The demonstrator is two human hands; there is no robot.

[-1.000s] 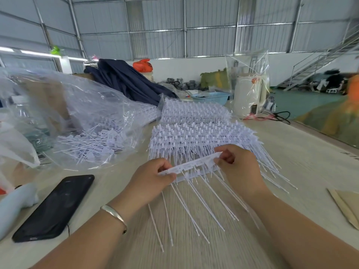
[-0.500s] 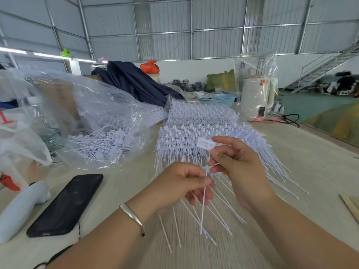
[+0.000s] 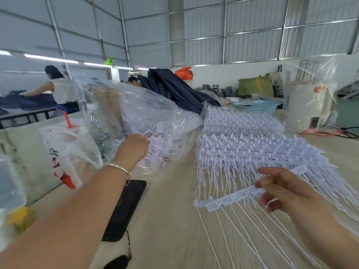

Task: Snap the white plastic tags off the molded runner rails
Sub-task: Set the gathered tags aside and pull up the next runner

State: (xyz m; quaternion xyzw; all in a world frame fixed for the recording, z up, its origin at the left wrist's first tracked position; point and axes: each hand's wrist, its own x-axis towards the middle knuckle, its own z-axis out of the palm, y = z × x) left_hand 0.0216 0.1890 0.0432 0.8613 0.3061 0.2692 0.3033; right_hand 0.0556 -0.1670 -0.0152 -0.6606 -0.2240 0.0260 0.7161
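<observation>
Left hand (image 3: 134,147) is extended to the mouth of the clear bag (image 3: 147,121), fingers curled; whether it grips loose tags (image 3: 161,146) there cannot be told. Right hand (image 3: 281,191) pinches one end of a rail (image 3: 227,200) above the tabletop (image 3: 171,220), just before the stacked rails (image 3: 248,150). A phone (image 3: 126,208) lies beneath the left forearm.

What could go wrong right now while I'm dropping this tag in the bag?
The left hand reaches over the black phone; the arm could knock it. The right hand has only a fingertip grip on one end of the runner rail, so it could sag or slip. The clear bag mouth looks floppy; tags may miss.
</observation>
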